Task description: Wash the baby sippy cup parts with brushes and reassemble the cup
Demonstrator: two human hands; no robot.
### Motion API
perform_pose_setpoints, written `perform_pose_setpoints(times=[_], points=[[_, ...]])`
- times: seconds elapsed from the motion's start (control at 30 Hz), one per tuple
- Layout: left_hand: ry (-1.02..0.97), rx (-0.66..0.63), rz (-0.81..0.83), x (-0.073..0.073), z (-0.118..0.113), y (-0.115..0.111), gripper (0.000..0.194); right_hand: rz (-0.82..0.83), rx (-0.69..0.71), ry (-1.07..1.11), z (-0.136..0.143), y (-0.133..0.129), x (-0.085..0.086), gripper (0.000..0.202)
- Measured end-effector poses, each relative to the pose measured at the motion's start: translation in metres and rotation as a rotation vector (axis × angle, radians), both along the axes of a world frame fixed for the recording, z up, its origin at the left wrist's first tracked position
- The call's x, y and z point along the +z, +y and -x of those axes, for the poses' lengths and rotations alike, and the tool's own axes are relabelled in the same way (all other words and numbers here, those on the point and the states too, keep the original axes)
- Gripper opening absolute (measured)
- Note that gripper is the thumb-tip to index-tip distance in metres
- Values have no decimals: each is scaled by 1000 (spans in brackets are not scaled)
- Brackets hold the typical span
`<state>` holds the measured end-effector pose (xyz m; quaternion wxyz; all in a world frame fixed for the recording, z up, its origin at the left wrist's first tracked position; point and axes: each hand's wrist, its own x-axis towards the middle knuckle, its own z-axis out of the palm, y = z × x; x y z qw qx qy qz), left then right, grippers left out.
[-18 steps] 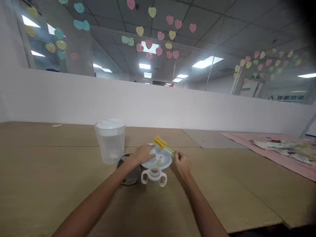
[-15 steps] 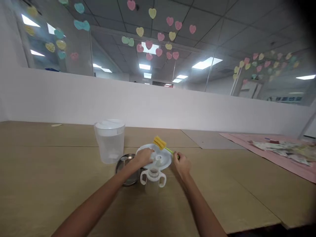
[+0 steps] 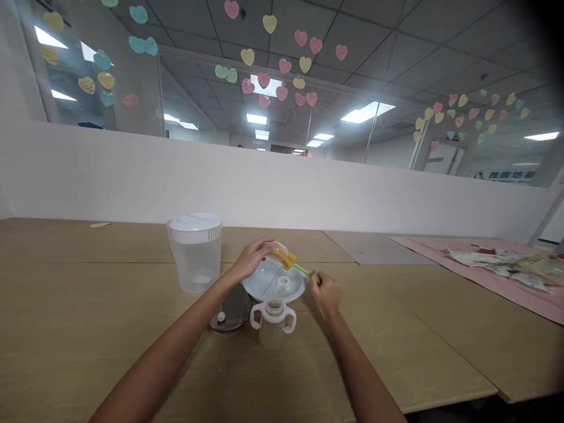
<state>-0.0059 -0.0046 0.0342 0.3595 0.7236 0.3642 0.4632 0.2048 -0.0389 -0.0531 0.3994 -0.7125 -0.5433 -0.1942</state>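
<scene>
My left hand (image 3: 252, 258) grips a clear domed bottle cap (image 3: 278, 249) above the white bowl. At the cap's mouth is the yellow sponge head of a bottle brush (image 3: 288, 261); how deep it sits inside I cannot tell. Closed round the green handle of that brush is my right hand (image 3: 325, 292). The white bowl (image 3: 254, 286) holds a small white ring-shaped part (image 3: 284, 284). In front of the bowl stands a baby bottle (image 3: 272, 329) with two white handles, upright and without a lid.
A clear lidded pitcher (image 3: 197, 258) stands left of the bowl. Beside the bottle, a metal tray (image 3: 235, 311) holds a small white piece (image 3: 221, 316) and lies partly behind my left arm. On the right, a pink mat (image 3: 423, 249) carries crumpled packaging (image 3: 493, 264).
My left hand has risen out of the bowl with the clear cap and brought it to the sponge head. The brush head has tilted slightly lower; my right hand has hardly moved.
</scene>
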Motion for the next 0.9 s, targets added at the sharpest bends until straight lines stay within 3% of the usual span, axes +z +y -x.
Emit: perform_pose_setpoints(times=[0.13, 0.23, 0.53, 0.63, 0.8, 0.9], points=[[-16, -64, 120, -10, -5, 8, 40, -107, 63, -13, -3, 1, -5, 44], [41, -54, 69, -11, -6, 5, 40, -149, 159, -47, -3, 1, -6, 48], [222, -14, -247, 15, -8, -29, 35, -120, 267, -66, -3, 2, -6, 56], [273, 99, -297, 23, 0, -26, 35, -149, 216, -40, -2, 2, -6, 56], [618, 285, -400, 21, 30, -10, 44, -118, 156, -104, 0, 3, -5, 54], [879, 307, -245, 6, 44, -1, 48, -74, 116, -51, -1, 3, -4, 54]])
